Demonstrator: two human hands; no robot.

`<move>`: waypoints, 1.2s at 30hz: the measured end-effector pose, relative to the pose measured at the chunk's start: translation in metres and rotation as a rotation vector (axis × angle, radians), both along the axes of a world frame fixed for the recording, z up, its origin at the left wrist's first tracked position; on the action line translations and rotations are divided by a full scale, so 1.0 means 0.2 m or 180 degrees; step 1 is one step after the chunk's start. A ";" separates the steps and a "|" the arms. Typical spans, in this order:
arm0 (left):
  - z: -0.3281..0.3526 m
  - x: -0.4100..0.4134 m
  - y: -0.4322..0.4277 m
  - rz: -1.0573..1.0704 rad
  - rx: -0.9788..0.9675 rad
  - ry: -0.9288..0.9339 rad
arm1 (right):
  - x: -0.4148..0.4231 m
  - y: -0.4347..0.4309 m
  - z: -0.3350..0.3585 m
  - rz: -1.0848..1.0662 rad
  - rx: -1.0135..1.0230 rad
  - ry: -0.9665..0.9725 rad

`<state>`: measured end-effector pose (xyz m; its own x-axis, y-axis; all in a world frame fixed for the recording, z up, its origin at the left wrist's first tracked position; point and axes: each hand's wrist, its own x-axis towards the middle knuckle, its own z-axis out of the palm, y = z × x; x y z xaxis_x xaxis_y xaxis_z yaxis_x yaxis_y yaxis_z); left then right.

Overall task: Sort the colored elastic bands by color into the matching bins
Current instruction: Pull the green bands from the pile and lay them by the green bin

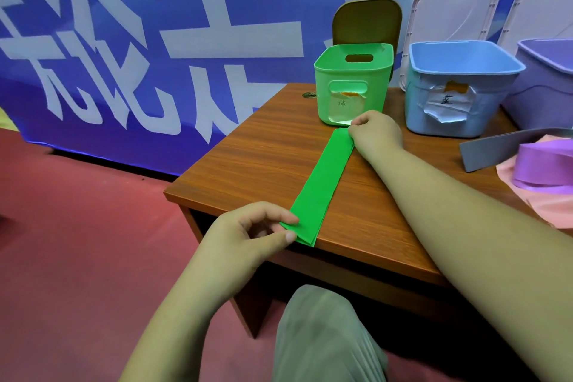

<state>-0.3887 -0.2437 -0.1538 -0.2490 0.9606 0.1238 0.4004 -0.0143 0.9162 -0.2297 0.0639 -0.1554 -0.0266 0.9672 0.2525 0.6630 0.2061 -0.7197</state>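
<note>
The left hand (251, 226) pinches the near end of the green band (322, 183) between thumb and fingertips at the front edge of the table (248, 161). The band lies flat and stretches away to the right hand (375, 130), whose curled fingers grip its far end. Just beyond that hand stands the green bin (353, 84). To its right are the blue bin (459, 87), a grey band (508, 146), a purple band (545, 167) and the purple bin (545, 80).

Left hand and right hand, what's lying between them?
Head view: the green band lies flat on the table, left hand pinching its near end, right hand holding its far end.
</note>
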 end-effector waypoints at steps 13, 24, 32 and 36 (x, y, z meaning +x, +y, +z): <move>-0.02 0.04 -0.01 0.0241 0.0173 0.0806 | 0.00 -0.04 -0.01 -0.0062 0.0196 -0.0604; -0.03 0.05 -0.01 0.0295 0.0201 0.0797 | 0.00 -0.05 0.00 0.0106 0.0131 -0.0594; -0.03 0.04 -0.01 0.0288 0.0129 0.0857 | 0.02 -0.08 0.02 0.0152 0.0070 -0.0339; 0.04 0.04 -0.02 0.0300 0.0158 0.0791 | 0.06 -0.12 0.05 0.0256 -0.0027 -0.0271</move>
